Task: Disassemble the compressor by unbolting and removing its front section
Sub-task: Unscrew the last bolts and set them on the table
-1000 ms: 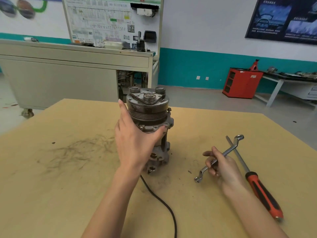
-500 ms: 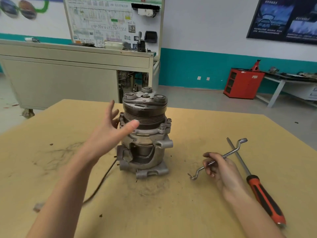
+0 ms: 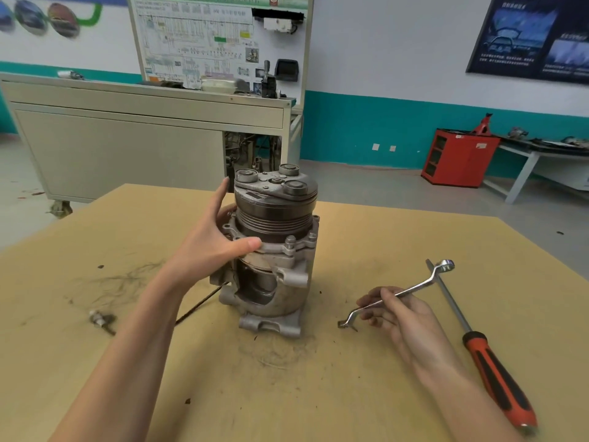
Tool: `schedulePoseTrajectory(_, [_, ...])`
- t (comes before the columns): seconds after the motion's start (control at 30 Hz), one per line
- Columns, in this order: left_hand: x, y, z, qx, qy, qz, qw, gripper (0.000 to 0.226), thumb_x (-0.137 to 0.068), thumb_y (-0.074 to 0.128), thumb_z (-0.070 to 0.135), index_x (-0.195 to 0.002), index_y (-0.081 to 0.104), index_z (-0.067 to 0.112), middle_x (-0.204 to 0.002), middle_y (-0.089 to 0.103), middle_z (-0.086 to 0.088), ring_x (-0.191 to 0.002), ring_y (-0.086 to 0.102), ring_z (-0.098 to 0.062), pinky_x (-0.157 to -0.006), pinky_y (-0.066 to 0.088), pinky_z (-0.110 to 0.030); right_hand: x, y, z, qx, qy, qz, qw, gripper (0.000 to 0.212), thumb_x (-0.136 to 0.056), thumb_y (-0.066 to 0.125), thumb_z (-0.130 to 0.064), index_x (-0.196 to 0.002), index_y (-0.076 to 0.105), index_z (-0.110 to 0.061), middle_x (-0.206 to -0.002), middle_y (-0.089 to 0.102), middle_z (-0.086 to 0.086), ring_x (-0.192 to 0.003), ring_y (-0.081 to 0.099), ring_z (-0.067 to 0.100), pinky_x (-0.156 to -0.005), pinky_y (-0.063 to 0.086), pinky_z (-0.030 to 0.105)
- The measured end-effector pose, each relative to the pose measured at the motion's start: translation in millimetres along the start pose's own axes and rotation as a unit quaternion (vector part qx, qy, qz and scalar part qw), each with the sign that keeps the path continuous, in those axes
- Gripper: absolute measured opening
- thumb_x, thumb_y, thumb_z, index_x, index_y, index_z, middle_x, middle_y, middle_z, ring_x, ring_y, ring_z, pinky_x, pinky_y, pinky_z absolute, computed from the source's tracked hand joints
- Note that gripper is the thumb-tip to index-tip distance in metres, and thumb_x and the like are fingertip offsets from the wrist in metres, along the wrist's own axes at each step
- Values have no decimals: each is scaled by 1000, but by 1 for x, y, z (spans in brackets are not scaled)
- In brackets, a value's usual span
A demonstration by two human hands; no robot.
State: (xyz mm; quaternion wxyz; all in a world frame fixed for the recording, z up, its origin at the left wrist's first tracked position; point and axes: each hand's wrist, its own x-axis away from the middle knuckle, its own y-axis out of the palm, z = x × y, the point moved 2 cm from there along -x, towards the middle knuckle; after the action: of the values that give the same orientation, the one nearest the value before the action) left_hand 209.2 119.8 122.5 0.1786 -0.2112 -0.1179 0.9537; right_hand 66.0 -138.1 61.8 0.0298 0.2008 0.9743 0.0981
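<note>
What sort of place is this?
Probably an automotive training workshop: a wiring-diagram teaching board behind, a red cabinet by the wall, and a compressor on a worktable with a wrench and screwdriver nearby.

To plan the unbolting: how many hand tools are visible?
2: a wrench in the right hand, a red-handled screwdriver on the table beside it. Others may be hidden.
</note>
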Motion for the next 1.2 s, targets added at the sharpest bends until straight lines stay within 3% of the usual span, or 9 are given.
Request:
schedulePoseTrajectory(0.2, [-5,-2,-5,28,-2,-39,999,121,-50,81,56,-152,17,40,-147,44,4,-131,44,-1,-109,40,-44,1,1,1,50,-27,-33,998,36,-98,41,-14,-85,66,8,-83,71,21,-67,68,28,-55,52,24])
schedulePoseTrajectory(0.37, [2,13,-11,28,-2,17,999,90,-68,61,60,-148,22,45,-139,41,15,-113,48,18,-93,44,-18,1,3,-3,104,-46,-32,993,32,-96,45,-15,-89,68,5,-82,72,17,-63,68,26,-54,53,23])
schedulePoseTrajectory(0.57, [9,21,-7,19,14,65,998,80,-67,51,72,-139,27,46,-131,42,28,-133,42,-8,-110,37,-37,10,31,-66,98,-228,-39,968,34,-87,47,-33,-97,66,-6,-94,73,9,-82,71,25,-70,57,26])
schedulePoseTrajectory(0.77, [15,21,-10,43,2,97,994,91,-66,56,73,-146,32,35,-146,45,4,-132,46,-14,-110,38,-49,25,87,-103,179,-353,-111,912,28,-90,49,-29,-99,67,-10,-94,73,5,-86,71,17,-75,58,30])
schedulePoseTrajectory(0.83, [17,21,-10,48,3,104,993,89,-68,57,70,-146,33,34,-145,48,5,-130,48,-12,-110,38,-48,30,98,-103,267,-415,-80,866,27,-91,51,-24,-99,68,-4,-91,72,9,-81,71,16,-74,59,33])
schedulePoseTrajectory(0.97, [16,23,-10,53,8,113,992,83,-71,59,64,-145,35,33,-142,50,5,-126,51,-7,-109,40,-44,44,119,-102,487,-567,-13,664,26,-87,55,-19,-86,70,2,-78,71,11,-62,68,21,-57,53,30])
schedulePoseTrajectory(1.07, [15,23,-8,53,11,112,992,78,-73,63,50,-143,37,31,-140,53,4,-124,53,-5,-107,42,-38,55,142,-102,597,-562,4,572,6,-81,64,-10,-79,67,-5,-67,65,8,-50,62,22,-42,40,19])
schedulePoseTrajectory(1.13, [16,24,-9,82,18,104,991,84,-67,66,46,-143,36,26,-136,55,-1,-120,55,-4,-98,45,-22,62,157,-100,660,-532,19,530,4,-74,70,-12,-75,66,-11,-63,61,2,-48,59,17,-41,29,18])
schedulePoseTrajectory(1.2, [19,25,-8,74,27,98,992,83,-69,65,43,-143,36,20,-130,55,7,-111,53,13,-85,42,-4,66,171,-94,722,-482,59,492,7,-73,62,-20,-74,69,-20,-62,61,-6,-50,60,7,-38,36,20])
